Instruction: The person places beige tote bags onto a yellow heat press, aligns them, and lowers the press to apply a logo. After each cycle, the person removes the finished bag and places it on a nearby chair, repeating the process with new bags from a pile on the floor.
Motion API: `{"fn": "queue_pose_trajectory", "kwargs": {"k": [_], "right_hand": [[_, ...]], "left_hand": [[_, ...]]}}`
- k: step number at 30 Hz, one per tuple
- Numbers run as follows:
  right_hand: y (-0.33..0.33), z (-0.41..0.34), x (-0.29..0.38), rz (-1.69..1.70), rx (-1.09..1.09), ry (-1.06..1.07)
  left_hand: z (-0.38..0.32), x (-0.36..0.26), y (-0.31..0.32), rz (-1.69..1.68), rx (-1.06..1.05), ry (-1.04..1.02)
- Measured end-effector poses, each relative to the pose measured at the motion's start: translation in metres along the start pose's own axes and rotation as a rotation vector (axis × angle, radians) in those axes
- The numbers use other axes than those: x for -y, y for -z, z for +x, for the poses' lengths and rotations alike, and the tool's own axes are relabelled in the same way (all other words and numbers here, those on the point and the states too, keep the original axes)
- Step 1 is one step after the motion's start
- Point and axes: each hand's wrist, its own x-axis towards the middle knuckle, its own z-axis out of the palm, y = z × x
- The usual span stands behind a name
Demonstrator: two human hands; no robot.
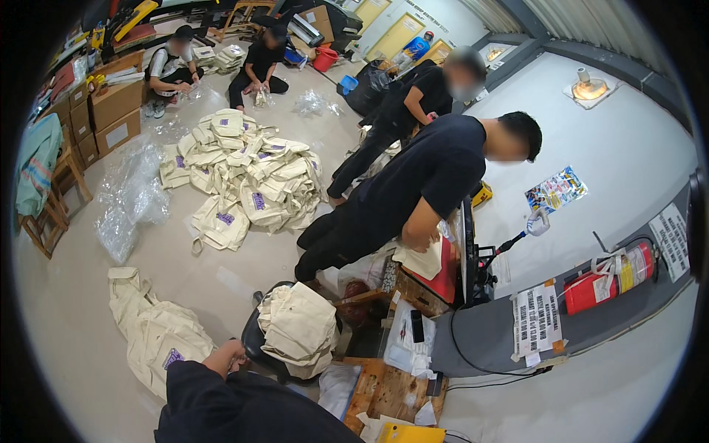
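My left hand (236, 355) reaches out from a black sleeve at the bottom, its fingers curled beside the rim of a black chair (256, 338). Whether it grips anything is hidden. My right hand is out of view. Folded cream canvas tote bags (299, 326) are stacked on the chair seat. Left of my arm, more cream tote bags (160, 326) lie in a loose heap on the floor, one showing a purple print.
A large pile of printed tote bags (260, 171) covers the mid floor, with clear plastic wrap (133, 194) to its left. A co-worker (410, 177) bends over a heat press (465, 255). Other people work farther back. A wooden table (388, 387) stands right of the chair.
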Motion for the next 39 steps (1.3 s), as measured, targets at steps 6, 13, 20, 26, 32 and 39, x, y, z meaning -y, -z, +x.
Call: {"fn": "queue_pose_trajectory", "kwargs": {"k": [6,13,20,26,32,39], "right_hand": [[0.008,-0.012,-0.010,0.002,-0.051,-0.029],[0.010,-0.004,-0.009,-0.006,-0.040,-0.024],[0.016,-0.005,-0.009,-0.026,-0.049,-0.034],[0.022,-0.007,-0.012,-0.041,-0.063,-0.046],[0.028,-0.008,-0.017,-0.052,-0.079,-0.060],[0.043,-0.006,-0.024,-0.078,-0.086,-0.059]], "left_hand": [[-0.023,-0.060,0.000,-0.081,0.136,-0.006],[-0.015,-0.021,-0.008,-0.016,0.128,0.038],[-0.025,-0.008,-0.005,-0.045,0.094,0.079],[-0.034,-0.032,0.000,-0.056,0.167,0.033],[-0.045,-0.051,-0.001,-0.033,0.100,0.042],[-0.026,-0.022,-0.014,-0.032,0.175,0.037]]}}
